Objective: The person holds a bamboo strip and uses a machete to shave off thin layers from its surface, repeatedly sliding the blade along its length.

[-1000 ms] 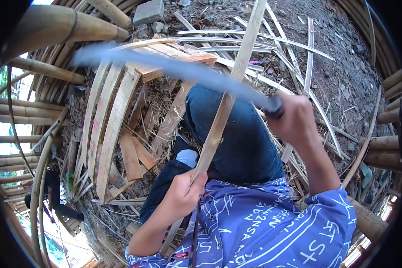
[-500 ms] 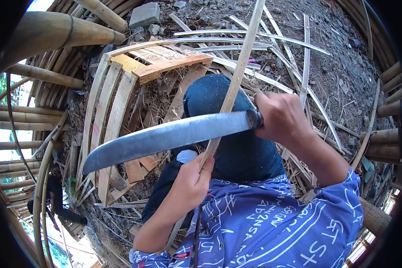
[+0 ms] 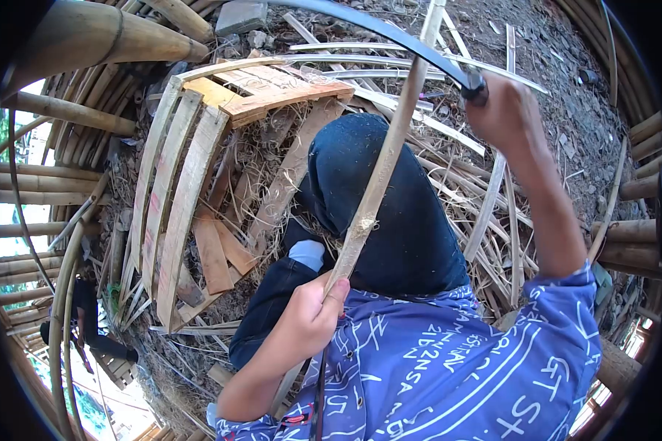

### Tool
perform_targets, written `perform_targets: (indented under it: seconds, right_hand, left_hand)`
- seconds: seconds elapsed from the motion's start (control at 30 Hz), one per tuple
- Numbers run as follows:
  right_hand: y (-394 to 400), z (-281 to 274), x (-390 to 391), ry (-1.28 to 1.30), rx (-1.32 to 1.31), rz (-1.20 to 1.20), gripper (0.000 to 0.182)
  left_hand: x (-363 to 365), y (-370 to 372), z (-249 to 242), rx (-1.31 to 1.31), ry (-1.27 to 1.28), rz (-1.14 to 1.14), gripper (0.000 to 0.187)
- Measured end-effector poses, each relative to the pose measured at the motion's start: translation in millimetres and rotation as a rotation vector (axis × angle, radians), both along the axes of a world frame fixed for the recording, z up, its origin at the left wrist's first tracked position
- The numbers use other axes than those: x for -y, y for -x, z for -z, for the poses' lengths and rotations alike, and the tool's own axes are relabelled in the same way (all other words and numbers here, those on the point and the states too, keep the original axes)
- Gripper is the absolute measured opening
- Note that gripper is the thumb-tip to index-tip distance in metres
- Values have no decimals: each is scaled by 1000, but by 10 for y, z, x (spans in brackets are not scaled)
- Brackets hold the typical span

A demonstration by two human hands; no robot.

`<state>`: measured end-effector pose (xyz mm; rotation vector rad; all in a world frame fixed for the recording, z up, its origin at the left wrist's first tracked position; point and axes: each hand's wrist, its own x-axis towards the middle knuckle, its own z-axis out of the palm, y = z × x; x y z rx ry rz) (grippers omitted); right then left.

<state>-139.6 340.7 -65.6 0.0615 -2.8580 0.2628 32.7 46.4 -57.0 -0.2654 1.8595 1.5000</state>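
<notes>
My left hand (image 3: 315,316) is closed around the near end of a long bamboo strip (image 3: 384,165), thumb along its top. The strip slants up and away across my bent knee (image 3: 360,169), with a small tuft of shavings midway along it. My right hand (image 3: 506,114) grips the dark handle of a machete (image 3: 390,31). Its blade crosses the strip near the far end, turned nearly edge-on to me, and its tip runs out of the top of the view.
Left of my knee stands a slatted wooden crate (image 3: 191,191) with curly shavings around it. Pale split strips (image 3: 485,213) litter the ground to the right and ahead. Thick bamboo poles (image 3: 73,40) line the left side. A person in dark clothes (image 3: 88,316) is at far left.
My right hand has moved the machete forward and up along the strip, from near my left hand to the far end. The blade has turned from flat to nearly edge-on.
</notes>
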Motion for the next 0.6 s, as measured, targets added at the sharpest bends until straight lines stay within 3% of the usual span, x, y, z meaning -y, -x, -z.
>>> perform_targets:
  seconds: [0.13, 0.27, 0.33, 0.6]
  right_hand:
    - [-506, -70, 324, 458, 105, -164, 10]
    - [-755, -154, 506, 434, 97, -313, 14]
    - [-762, -209, 540, 203, 182, -335, 14]
    - [-540, -102, 400, 54, 145, -256, 20]
  left_hand:
    - [-116, 146, 27, -170, 101, 39, 29]
    - [-224, 391, -97, -228, 175, 67, 30]
    - [-230, 447, -76, -452, 341, 146, 28]
    - [-304, 418, -132, -439, 438, 130, 26]
